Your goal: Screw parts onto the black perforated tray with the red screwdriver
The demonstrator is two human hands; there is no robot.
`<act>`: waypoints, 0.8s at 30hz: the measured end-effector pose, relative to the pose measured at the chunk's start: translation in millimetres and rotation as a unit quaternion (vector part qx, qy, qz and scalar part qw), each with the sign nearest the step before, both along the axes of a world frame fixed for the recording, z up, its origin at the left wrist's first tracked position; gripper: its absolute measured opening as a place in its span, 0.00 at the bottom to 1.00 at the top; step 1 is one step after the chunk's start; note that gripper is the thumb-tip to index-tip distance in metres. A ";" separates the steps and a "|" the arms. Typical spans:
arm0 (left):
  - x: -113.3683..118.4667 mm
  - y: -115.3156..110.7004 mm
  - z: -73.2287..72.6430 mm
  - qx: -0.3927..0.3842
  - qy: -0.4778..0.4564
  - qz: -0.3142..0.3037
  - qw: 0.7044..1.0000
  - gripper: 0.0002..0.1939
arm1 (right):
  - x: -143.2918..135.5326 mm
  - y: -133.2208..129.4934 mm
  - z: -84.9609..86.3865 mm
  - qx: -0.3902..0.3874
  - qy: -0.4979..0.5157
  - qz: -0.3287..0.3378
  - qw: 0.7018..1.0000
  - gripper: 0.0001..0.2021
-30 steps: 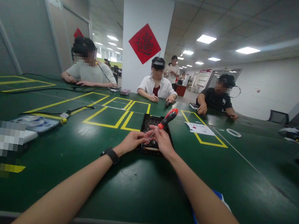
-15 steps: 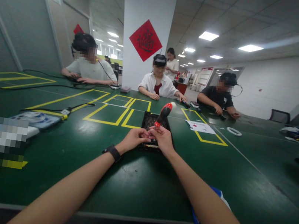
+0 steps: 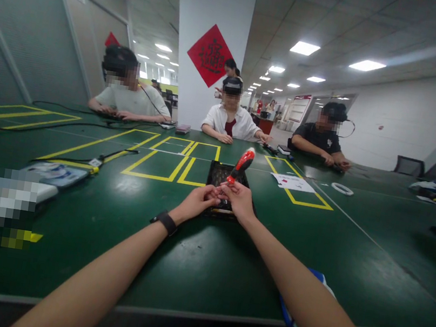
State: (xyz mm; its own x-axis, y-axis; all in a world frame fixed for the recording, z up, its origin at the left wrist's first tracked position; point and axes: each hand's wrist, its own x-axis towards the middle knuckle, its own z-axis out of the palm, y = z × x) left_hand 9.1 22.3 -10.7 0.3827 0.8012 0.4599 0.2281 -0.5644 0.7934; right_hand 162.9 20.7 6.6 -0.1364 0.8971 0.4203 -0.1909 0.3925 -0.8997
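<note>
A screwdriver (image 3: pixel 241 166) with a red and black handle stands tilted, handle up, in my right hand (image 3: pixel 240 201). The fingers of that hand are closed around its lower end, and the tip is hidden. My left hand (image 3: pixel 198 202), with a dark band on the wrist, is closed against the right fingertips. Something small seems pinched there, too small to name. Both hands are over a black tray (image 3: pixel 217 171) on the green table. What lies inside the tray is mostly hidden by my hands.
Yellow tape rectangles (image 3: pixel 146 176) mark the green table (image 3: pixel 168 276). A paper sheet (image 3: pixel 293 183) and a white ring (image 3: pixel 342 189) lie to the right. Cables and a blue-white package (image 3: pixel 56 173) are at left. Several people sit across the table.
My hands and the screwdriver keep nearly the same place; the handle leans slightly more to the right. A person standing in the background has moved left behind the seated person.
</note>
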 end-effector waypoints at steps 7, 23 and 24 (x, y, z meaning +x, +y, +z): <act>0.1 -0.1 -2.3 0.040 0.029 0.059 0.997 0.12 | -0.6 2.1 -1.2 0.004 -0.001 0.014 1.000 0.18; 0.4 -1.5 -0.6 0.080 0.047 0.078 0.993 0.10 | 0.3 6.3 -2.8 0.018 0.023 -0.003 1.000 0.15; 0.4 -1.3 -1.1 0.089 0.051 0.085 0.991 0.10 | 0.1 6.1 -2.7 0.017 0.024 -0.005 1.000 0.15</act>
